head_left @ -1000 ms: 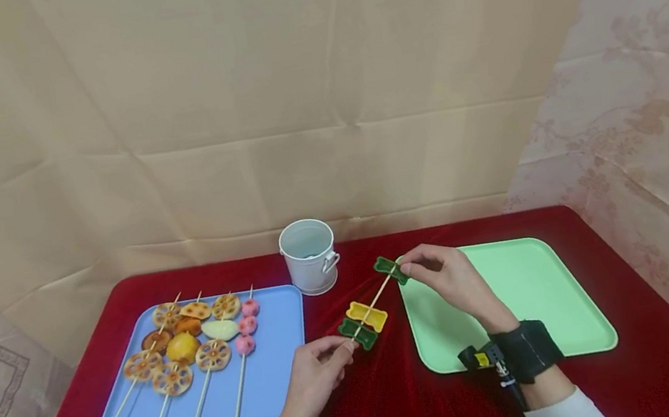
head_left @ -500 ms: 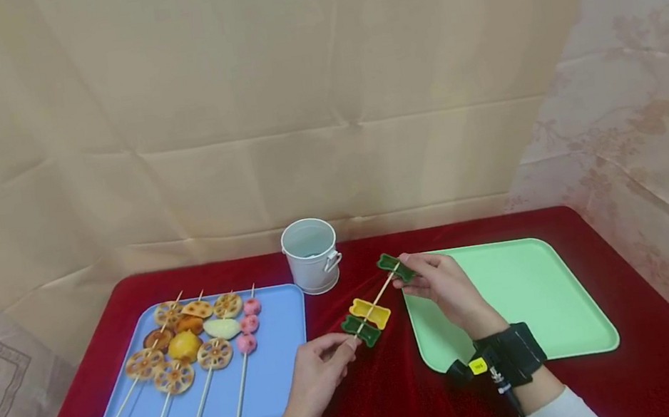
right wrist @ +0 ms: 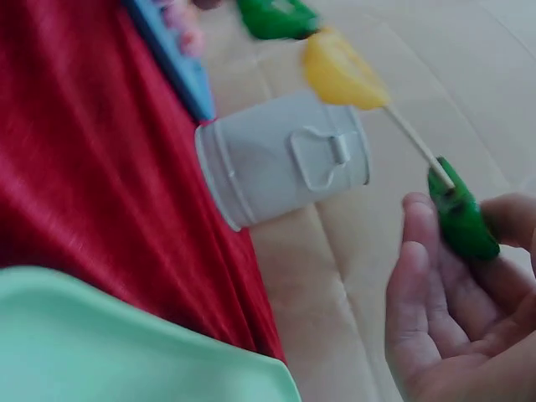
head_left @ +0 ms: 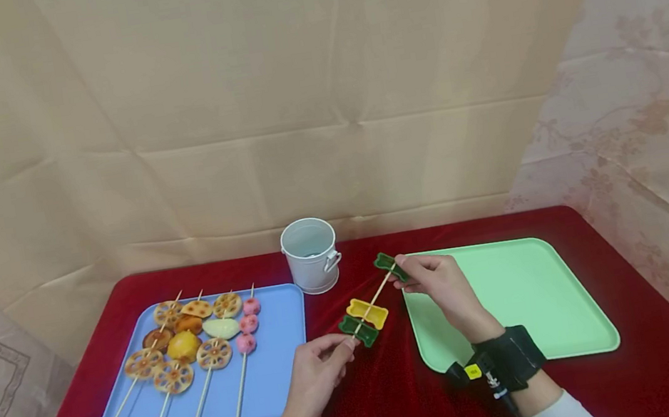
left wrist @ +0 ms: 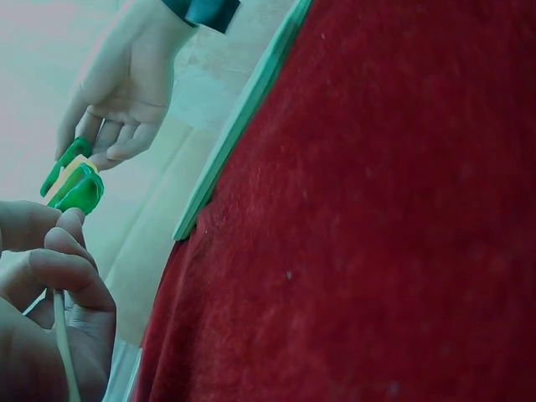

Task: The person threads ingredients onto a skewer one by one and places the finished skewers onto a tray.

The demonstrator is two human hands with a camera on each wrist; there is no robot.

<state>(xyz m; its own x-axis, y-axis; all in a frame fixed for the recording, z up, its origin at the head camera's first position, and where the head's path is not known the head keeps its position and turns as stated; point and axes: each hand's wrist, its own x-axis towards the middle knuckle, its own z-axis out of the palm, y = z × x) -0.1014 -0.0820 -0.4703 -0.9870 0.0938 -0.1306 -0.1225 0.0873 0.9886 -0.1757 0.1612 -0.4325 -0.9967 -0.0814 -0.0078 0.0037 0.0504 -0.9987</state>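
Observation:
A bamboo skewer slants above the table between the two hands. My left hand pinches it near the lower end, just below a dark green pepper-like piece. Against that piece sits a yellow one. After a bare stretch of stick, a second green piece sits at the far end, pinched between thumb and fingers of my right hand. In the right wrist view, the stick enters this end green piece. From the left wrist view, the skewer's tail runs back under the left palm.
A blue tray at left bears several skewers of lotus slices, pink balls and other pieces; their sticks overhang its front edge. A white metal bucket stands at the back. A light green tray lies at right, partly under the right forearm. Red cloth covers the table.
My right hand has shifted its grip on the end green piece, its fingers now reaching behind it, and its wrist has moved slightly left. The left hand and the skewer stay nearly in place.

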